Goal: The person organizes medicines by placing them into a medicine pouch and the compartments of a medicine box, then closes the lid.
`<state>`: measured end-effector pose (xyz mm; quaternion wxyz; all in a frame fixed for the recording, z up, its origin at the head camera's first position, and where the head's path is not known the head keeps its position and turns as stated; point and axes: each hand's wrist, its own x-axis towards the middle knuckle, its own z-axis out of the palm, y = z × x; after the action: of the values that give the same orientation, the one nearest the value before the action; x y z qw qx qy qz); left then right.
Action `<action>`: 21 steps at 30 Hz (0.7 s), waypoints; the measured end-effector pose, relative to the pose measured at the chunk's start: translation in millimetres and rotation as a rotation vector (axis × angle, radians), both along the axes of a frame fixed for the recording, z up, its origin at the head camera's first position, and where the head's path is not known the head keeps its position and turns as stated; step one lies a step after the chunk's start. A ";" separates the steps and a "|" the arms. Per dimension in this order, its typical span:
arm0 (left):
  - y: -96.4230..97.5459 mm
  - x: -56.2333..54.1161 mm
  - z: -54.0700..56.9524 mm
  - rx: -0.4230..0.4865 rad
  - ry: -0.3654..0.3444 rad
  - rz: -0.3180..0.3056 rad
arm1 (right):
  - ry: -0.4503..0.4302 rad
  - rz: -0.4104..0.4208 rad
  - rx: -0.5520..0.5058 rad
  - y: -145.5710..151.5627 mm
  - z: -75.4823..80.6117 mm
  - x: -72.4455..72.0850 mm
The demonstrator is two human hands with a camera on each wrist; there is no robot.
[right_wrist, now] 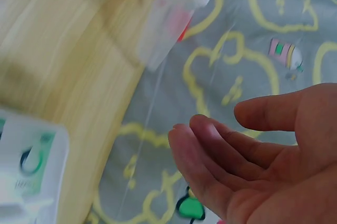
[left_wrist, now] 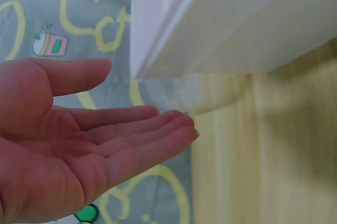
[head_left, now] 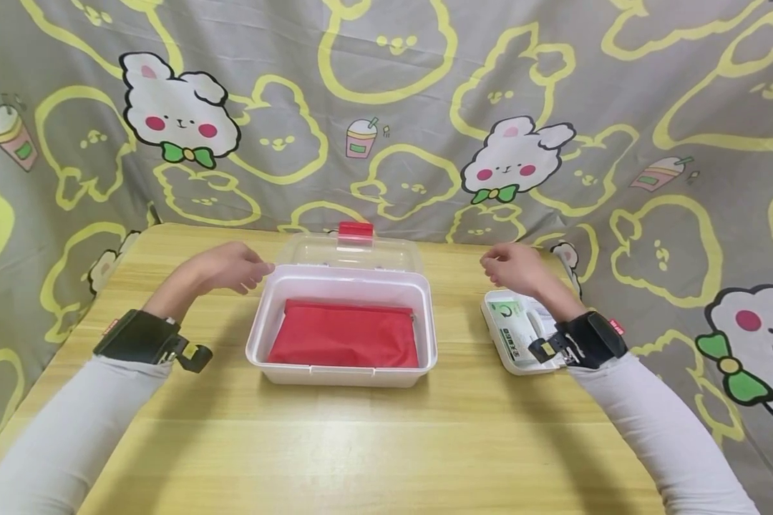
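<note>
A white plastic box (head_left: pixel 344 377) stands mid-table, its clear lid (head_left: pixel 309 250) with a red latch (head_left: pixel 356 232) swung back behind it. Inside the box lies a flat red cloth pouch (head_left: pixel 344 336). My left hand (head_left: pixel 232 268) hovers beside the box's back left corner, holding nothing; in the left wrist view its fingers (left_wrist: pixel 142 145) are nearly straight, close to the box wall. To the right, my right hand (head_left: pixel 512 268) hangs above the far end of a shallow white tray (head_left: pixel 518 370). Its fingers (right_wrist: pixel 210 155) are relaxed and slightly bent, with nothing in them.
Green-and-white printed packets (head_left: pixel 514 332) lie in the tray, partly hidden by my right wrist. A grey curtain (head_left: pixel 419 93) with yellow outlines and rabbit figures hangs behind the wooden table (head_left: pixel 361 443) and along its sides.
</note>
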<state>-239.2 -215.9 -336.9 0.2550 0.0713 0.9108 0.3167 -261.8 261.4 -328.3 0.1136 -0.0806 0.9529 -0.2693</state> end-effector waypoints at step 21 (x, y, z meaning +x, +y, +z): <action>-9.0 10.5 -32.8 0.242 -0.056 0.079 | -0.028 -0.050 0.338 84.1 -45.9 -5.1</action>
<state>-228.7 -224.8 -369.7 0.2572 0.0568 0.8606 0.4360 -266.8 345.5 -374.2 0.1322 -0.0327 0.9847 -0.1089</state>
